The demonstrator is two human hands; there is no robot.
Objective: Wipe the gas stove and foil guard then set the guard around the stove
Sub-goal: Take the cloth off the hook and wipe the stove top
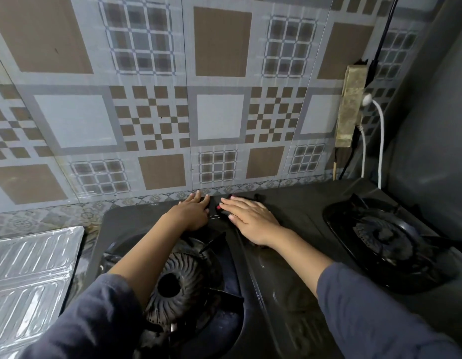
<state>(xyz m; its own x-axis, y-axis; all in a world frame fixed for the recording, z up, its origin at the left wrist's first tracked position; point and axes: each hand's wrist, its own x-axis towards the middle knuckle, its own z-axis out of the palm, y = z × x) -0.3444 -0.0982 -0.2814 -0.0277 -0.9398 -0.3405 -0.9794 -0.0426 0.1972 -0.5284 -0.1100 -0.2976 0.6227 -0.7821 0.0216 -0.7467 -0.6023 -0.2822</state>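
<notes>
A black two-burner gas stove (289, 255) fills the lower middle of the head view. Its left burner (172, 283) lies under my left forearm and its right burner (380, 242) is at the right. Both my hands rest flat, palms down, on the stove's back middle part near the wall. My left hand (192, 212) and my right hand (250, 218) lie side by side, fingers stretched out, nothing visibly held. A folded silver foil guard (30, 281) lies flat on the counter to the left of the stove.
A patterned tile wall (219, 99) stands right behind the stove. A grimy power strip (350, 107) hangs on the wall at the right, with a white cable (380, 141) and black cables running down behind the stove. A grey wall closes the right side.
</notes>
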